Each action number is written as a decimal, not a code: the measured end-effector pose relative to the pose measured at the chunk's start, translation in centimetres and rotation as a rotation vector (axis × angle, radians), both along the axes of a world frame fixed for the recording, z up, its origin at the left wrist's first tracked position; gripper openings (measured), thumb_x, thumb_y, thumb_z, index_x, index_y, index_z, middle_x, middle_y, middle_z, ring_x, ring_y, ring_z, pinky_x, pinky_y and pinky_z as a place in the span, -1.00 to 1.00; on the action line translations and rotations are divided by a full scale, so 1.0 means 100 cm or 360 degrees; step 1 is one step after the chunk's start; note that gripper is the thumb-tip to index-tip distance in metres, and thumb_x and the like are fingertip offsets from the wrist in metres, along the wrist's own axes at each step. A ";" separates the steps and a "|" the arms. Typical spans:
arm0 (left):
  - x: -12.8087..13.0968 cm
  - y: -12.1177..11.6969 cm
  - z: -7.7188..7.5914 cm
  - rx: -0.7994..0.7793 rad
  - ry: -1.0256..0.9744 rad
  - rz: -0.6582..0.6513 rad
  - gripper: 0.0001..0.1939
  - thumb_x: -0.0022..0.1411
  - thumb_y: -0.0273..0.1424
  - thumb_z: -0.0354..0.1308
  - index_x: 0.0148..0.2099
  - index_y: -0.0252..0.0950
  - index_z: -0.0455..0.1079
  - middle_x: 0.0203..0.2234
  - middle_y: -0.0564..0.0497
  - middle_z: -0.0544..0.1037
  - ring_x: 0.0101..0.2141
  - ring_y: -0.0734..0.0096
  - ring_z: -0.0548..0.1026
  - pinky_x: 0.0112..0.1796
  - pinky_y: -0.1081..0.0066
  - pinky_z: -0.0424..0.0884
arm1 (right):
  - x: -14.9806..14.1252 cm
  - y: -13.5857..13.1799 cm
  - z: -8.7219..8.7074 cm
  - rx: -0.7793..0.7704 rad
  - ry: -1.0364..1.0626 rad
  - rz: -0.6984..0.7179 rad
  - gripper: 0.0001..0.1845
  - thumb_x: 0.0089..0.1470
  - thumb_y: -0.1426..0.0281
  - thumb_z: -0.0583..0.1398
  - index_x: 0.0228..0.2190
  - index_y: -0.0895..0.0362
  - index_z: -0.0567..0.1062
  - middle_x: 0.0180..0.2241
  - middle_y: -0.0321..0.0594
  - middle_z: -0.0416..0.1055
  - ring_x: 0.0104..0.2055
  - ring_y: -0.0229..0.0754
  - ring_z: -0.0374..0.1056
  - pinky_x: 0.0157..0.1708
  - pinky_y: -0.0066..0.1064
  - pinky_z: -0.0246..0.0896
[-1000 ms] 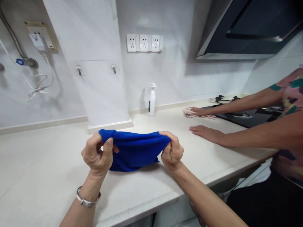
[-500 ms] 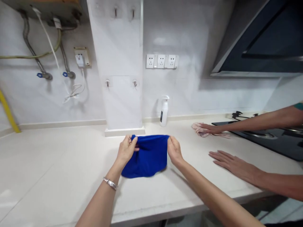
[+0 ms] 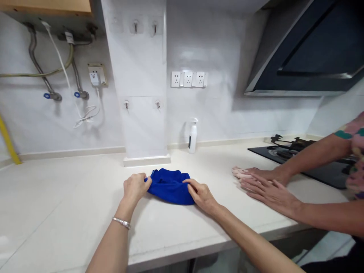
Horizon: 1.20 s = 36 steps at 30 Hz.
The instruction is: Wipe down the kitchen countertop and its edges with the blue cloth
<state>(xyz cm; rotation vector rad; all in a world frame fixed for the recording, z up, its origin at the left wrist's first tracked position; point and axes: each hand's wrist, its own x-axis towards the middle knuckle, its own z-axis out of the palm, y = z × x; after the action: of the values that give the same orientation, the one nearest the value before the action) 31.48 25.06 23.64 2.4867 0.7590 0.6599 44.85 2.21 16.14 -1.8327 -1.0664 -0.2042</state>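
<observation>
A blue cloth (image 3: 172, 192) lies bunched and folded on the white countertop (image 3: 93, 212), near the foot of the wall pillar. My left hand (image 3: 137, 186), with a silver bracelet at the wrist, pinches the cloth's left end. At the right end, my right hand (image 3: 200, 193) grips the cloth's edge between thumb and fingers. Behind the cloth, close to the wall, stands a white pump bottle (image 3: 192, 139).
To the right, another person's hands (image 3: 269, 193) press a pink cloth (image 3: 238, 173) onto the counter. Beyond them is a black gas stove (image 3: 263, 152) under a dark range hood (image 3: 307, 57). Sockets (image 3: 188, 79) and hooks are on the wall; a yellow strip (image 3: 8, 142) stands far left.
The blue cloth went from held up and spread to lowered and folded on the counter, my hands coming down with it. The other person's hands drew together at the pink cloth.
</observation>
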 end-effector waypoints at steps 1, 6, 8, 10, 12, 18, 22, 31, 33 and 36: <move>-0.001 0.001 -0.001 0.0065 0.0087 0.0050 -0.69 0.07 -0.17 -0.01 -0.57 -0.25 0.28 -0.54 -0.15 0.46 -0.22 -0.14 0.51 -0.12 -0.06 0.38 | -0.004 -0.001 -0.002 -0.0045 -0.0009 0.0039 -0.67 0.15 0.31 0.03 -0.15 0.07 0.51 -0.63 -0.40 0.22 -0.60 -0.29 0.11 -0.51 -0.42 0.03; -0.012 0.012 0.008 0.0090 0.0401 0.0224 -0.78 0.02 -0.25 0.01 -0.50 -0.22 0.40 -0.41 -0.21 0.57 -0.21 -0.13 0.53 -0.18 0.04 0.40 | -0.026 -0.006 0.012 -0.0135 0.0130 0.0283 -0.72 -0.02 0.41 0.05 -0.37 0.11 0.55 -0.62 -0.36 0.35 -0.59 -0.31 0.16 -0.50 -0.45 0.05; -0.020 0.018 0.013 0.0088 0.0392 0.0393 -0.75 0.06 -0.24 -0.01 -0.40 -0.22 0.45 -0.30 -0.26 0.58 -0.14 -0.18 0.52 -0.16 0.03 0.40 | -0.031 -0.008 0.015 -0.0127 0.0326 0.0525 -0.71 0.02 0.36 0.03 -0.42 0.14 0.54 -0.65 -0.34 0.40 -0.63 -0.30 0.18 -0.56 -0.45 0.06; -0.027 0.022 0.016 0.0111 0.0334 0.0552 -0.68 0.13 -0.22 -0.06 -0.23 -0.23 0.46 -0.14 -0.29 0.56 -0.05 -0.20 0.49 -0.11 0.01 0.39 | -0.032 -0.010 0.016 -0.0072 0.0412 0.0606 -0.63 0.12 0.27 0.00 -0.42 0.15 0.55 -0.70 -0.33 0.39 -0.67 -0.28 0.21 -0.59 -0.45 0.09; -0.031 0.022 0.016 0.0170 0.0272 0.0608 -0.61 0.19 -0.21 -0.10 -0.05 -0.22 0.41 0.02 -0.27 0.50 0.04 -0.15 0.44 -0.02 0.00 0.37 | -0.029 -0.010 0.014 -0.0002 0.0271 0.0372 -0.56 0.20 0.21 -0.03 -0.37 0.16 0.56 -0.72 -0.35 0.36 -0.67 -0.27 0.24 -0.54 -0.42 0.15; -0.011 -0.001 -0.005 0.0224 0.0450 0.0185 -0.60 0.20 -0.18 -0.01 -0.14 -0.32 0.51 -0.16 -0.38 0.57 -0.05 -0.35 0.50 -0.04 -0.22 0.36 | -0.010 0.000 -0.002 -0.0009 -0.0422 -0.0217 -0.63 0.25 0.33 -0.04 -0.10 0.13 0.49 -0.26 -0.20 0.56 -0.28 -0.18 0.47 -0.25 -0.32 0.33; 0.002 -0.020 -0.019 0.0240 0.0342 -0.0492 -0.50 0.24 -0.19 0.02 0.20 -0.16 0.33 0.13 -0.12 0.47 0.16 0.09 0.39 0.20 0.12 0.30 | -0.014 0.007 -0.007 0.0080 -0.0548 -0.0215 -0.62 0.26 0.39 -0.04 0.02 0.14 0.41 -0.10 -0.10 0.52 -0.10 -0.15 0.44 -0.09 -0.26 0.37; -0.010 0.017 -0.011 -0.0350 -0.0716 0.0001 -0.47 0.35 -0.19 -0.25 0.29 -0.27 0.03 0.14 -0.18 0.45 0.03 0.40 0.50 0.09 0.31 0.42 | -0.051 0.075 0.025 -0.0216 -0.0540 0.0109 -0.52 0.23 0.33 -0.02 0.13 0.13 0.34 0.16 -0.07 0.35 0.27 -0.05 0.17 0.34 -0.05 -0.03; -0.019 0.032 -0.017 -0.0350 -0.0457 0.0050 -0.42 0.30 -0.18 -0.18 0.27 -0.37 0.09 0.13 -0.26 0.45 0.03 0.23 0.51 0.08 0.20 0.44 | -0.059 0.095 0.027 -0.0564 -0.0435 0.0201 -0.39 0.23 0.17 0.02 0.25 0.07 0.21 0.31 -0.07 0.13 0.40 0.10 -0.10 0.38 0.14 -0.28; -0.038 0.051 -0.028 -0.0197 -0.0144 0.0059 -0.30 0.22 -0.15 -0.09 0.29 -0.49 0.12 0.22 -0.35 0.33 0.19 0.01 0.36 0.24 0.05 0.25 | -0.063 0.114 0.025 -0.1011 -0.0335 0.0377 -0.28 0.21 -0.04 -0.01 0.31 -0.02 0.11 0.40 -0.05 -0.13 0.43 0.27 -0.36 0.34 0.29 -0.47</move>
<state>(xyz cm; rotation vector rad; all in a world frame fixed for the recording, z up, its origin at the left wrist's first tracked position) 27.66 30.16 20.83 2.3199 0.7889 0.7111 38.57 13.58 18.61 -2.2464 -1.6174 0.1022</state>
